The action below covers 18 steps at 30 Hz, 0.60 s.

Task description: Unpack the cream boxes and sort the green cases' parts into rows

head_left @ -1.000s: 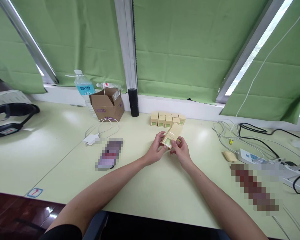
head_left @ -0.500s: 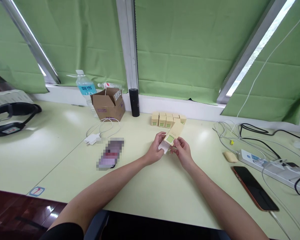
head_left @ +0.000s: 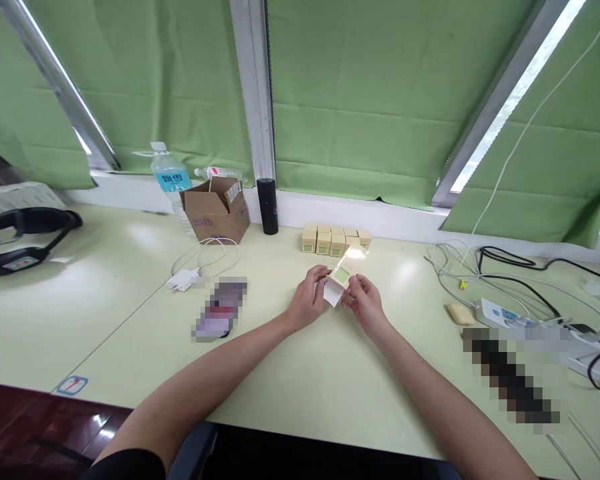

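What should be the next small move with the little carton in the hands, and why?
Probably fold in the white bottom flap. The small beige carton is held above the table by both the left hand and the right hand, its flap hangs open, while the finished boxes stand closed in a row behind.

Small cream boxes with green labels: five are counted in the row [head_left: 336, 241] just right of the black cylinder [head_left: 267, 206]; a sixth carton [head_left: 342, 275] is held between left hand [head_left: 307, 301] and right hand [head_left: 366, 305]
Water bottles: two, one upright [head_left: 169, 181] and one lying [head_left: 219, 173], left of the cylinder
Cardboard boxes: one [head_left: 216, 209], just left of the cylinder
Headsets: one [head_left: 23, 235], far left of the cylinder
Power strips: one [head_left: 510, 313], far right of the cylinder
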Available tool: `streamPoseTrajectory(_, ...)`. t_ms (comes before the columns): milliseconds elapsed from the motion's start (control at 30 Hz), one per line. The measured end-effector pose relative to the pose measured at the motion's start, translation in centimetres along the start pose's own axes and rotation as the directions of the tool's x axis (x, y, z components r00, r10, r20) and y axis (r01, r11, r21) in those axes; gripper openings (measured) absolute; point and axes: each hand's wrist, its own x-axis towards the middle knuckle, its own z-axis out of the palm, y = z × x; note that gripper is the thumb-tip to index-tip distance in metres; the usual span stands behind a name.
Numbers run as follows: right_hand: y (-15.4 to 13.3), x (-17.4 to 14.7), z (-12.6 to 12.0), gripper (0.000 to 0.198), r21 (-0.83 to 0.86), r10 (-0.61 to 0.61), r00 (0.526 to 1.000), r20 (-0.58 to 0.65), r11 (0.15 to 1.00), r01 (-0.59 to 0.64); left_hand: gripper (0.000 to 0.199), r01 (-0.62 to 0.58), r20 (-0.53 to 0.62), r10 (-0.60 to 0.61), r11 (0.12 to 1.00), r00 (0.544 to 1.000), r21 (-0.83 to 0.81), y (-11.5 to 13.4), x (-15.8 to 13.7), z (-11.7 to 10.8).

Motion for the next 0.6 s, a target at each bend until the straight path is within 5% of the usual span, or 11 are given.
streamPoseTrajectory(333, 0.24, -0.35, 0.18, 0.055, -0.043, 0.040, 0.998, 0.047, 0.998, -0.038, 0.063, 0.098, 0.055, -0.093, 0.992, 0.994, -0.082, -0.61, 0.05, 0.44)
streamPoseTrajectory(600, 0.16, -0.43, 0.36, 0.055, -0.036, 0.049, 0.995, 0.088, 0.998, -0.046, 0.035, 0.102, 0.034, -0.098, 0.985, 0.995, -0.137, -0.62, 0.29, 0.32)
